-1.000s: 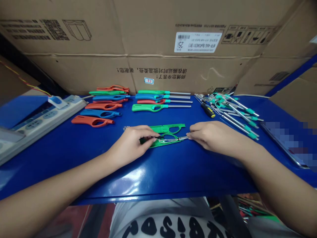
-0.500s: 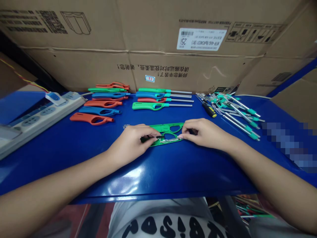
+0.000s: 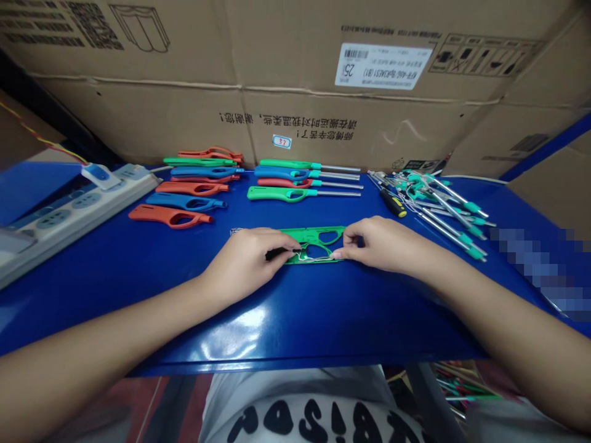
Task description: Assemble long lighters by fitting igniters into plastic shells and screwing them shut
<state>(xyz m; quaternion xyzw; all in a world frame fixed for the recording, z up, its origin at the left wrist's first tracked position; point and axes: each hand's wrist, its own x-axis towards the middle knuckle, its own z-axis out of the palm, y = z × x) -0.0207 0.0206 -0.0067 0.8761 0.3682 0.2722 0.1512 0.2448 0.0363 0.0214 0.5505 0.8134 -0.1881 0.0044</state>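
Observation:
Two halves of a green lighter shell lie opened near the middle of the blue table. The back half (image 3: 302, 235) is inside up; the front half (image 3: 318, 261) holds thin white wires (image 3: 310, 258) along its channel. My left hand (image 3: 253, 255) is closed over the shell's left part, thumb and forefinger pinching a small black part that is mostly hidden. At the shell's right end, my right hand (image 3: 376, 246) is closed too, its fingertips pinching the white wires at the front half. What lies beneath both palms is hidden.
Orange, blue and green lighter shells (image 3: 170, 216) stand in a row at left, beside a power strip (image 3: 83, 206). Assembled lighters (image 3: 279, 194) lie at the back. At right are a screwdriver (image 3: 392, 203) and a pile of metal lighter tubes (image 3: 455, 231). A cardboard box (image 3: 295, 98) forms the back wall.
Both hands stay almost in place over the green shell. Less of the black part shows at my left fingertips. The whole view has shifted slightly.

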